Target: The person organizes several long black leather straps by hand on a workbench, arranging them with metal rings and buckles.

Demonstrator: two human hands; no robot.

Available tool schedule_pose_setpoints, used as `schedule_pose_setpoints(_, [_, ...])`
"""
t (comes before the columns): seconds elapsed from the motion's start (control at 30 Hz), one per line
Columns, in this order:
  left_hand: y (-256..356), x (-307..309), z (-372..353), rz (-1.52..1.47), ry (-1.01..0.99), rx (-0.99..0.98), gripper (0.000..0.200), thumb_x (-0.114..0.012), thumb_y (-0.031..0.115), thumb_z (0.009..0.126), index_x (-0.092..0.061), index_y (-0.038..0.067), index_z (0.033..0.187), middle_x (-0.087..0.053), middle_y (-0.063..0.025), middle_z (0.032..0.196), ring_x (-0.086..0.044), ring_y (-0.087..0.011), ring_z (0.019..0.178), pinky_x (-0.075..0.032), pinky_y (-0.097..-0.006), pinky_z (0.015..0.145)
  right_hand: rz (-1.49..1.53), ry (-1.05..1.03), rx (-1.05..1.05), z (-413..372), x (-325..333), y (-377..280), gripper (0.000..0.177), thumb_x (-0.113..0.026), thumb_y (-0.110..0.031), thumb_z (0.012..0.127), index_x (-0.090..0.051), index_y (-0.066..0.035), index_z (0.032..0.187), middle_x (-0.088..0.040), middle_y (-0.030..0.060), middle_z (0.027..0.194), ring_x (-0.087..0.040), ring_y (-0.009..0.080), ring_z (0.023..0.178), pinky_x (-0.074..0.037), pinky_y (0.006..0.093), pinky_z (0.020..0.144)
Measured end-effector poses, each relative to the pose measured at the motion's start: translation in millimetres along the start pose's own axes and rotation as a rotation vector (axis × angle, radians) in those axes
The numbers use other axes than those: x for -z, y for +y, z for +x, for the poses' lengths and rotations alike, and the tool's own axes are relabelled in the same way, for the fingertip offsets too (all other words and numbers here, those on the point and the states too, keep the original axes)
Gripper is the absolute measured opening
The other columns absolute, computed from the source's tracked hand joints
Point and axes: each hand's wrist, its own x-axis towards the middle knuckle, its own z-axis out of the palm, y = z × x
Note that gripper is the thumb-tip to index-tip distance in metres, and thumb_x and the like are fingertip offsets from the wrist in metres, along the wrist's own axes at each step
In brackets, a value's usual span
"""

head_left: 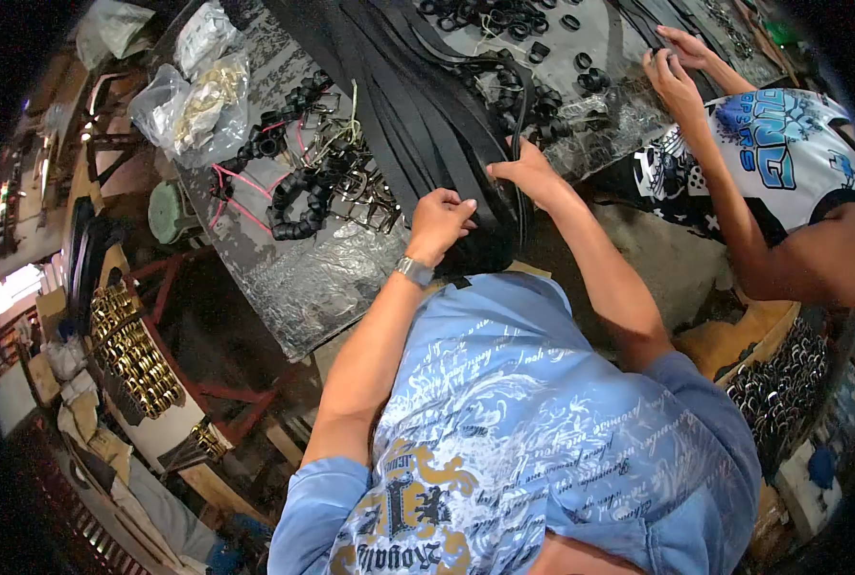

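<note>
A thick bundle of long black straps (389, 105) runs across the table and hangs over its near edge. My left hand (439, 226) is at the left side of the bundle near that edge, its fingers curled together; what they hold, if anything, is too small to make out. On the right side, my right hand (528, 174) has its thumb and fingers closed around a thin black strap at the bundle's edge. Left of the straps lie metal buckles (368, 198) and black loops (300, 203) strung with pink cord.
The worn table (298, 297) has more black loops (581, 62) at its far side. Clear plastic bags (197, 110) sit at the left corner, above a green stool (167, 213). Gold buckles (132, 350) hang at left. A co-worker's hands (675, 72) handle straps at the upper right.
</note>
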Motion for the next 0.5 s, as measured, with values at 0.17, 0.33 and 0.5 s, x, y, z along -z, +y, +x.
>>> schedule_pose_setpoints(0.17, [-3, 2, 4, -0.032, -0.032, 0.024, 0.016, -0.070, 0.013, 0.091, -0.057, 0.003, 0.093, -0.066, -0.0062, 0.077, -0.067, -0.0137, 0.068, -0.054, -0.0241, 0.054, -0.085, 0.040, 0.015, -7, -1, -13, 0.061, -0.079, -0.012, 0.075, -0.052, 0.008, 0.126, -0.063, 0.0167, 0.113, -0.061, 0.0242, 0.103, -0.046, 0.0343, 0.092])
schedule_pose_setpoints(0.33, [-7, 4, 7, -0.068, -0.055, 0.041, 0.017, -0.070, 0.013, 0.091, -0.056, 0.005, 0.091, -0.066, -0.0061, 0.076, -0.066, -0.0136, 0.067, -0.054, -0.0242, 0.054, -0.117, 0.093, 0.028, -3, -2, -3, 0.057, -0.078, -0.012, 0.072, -0.055, 0.004, 0.122, -0.067, 0.0149, 0.111, -0.064, 0.0243, 0.100, -0.049, 0.0358, 0.092])
schedule_pose_setpoints(0.5, [-7, 3, 7, -0.066, -0.057, 0.039, 0.017, -0.069, 0.013, 0.091, -0.055, 0.004, 0.091, -0.064, -0.0050, 0.075, -0.066, -0.0142, 0.066, -0.053, -0.0257, 0.055, -0.132, 0.099, 0.040, 5, 0, 12, 0.058, -0.078, -0.016, 0.073, -0.056, 0.003, 0.124, -0.067, 0.0150, 0.113, -0.063, 0.0255, 0.103, -0.048, 0.0357, 0.094])
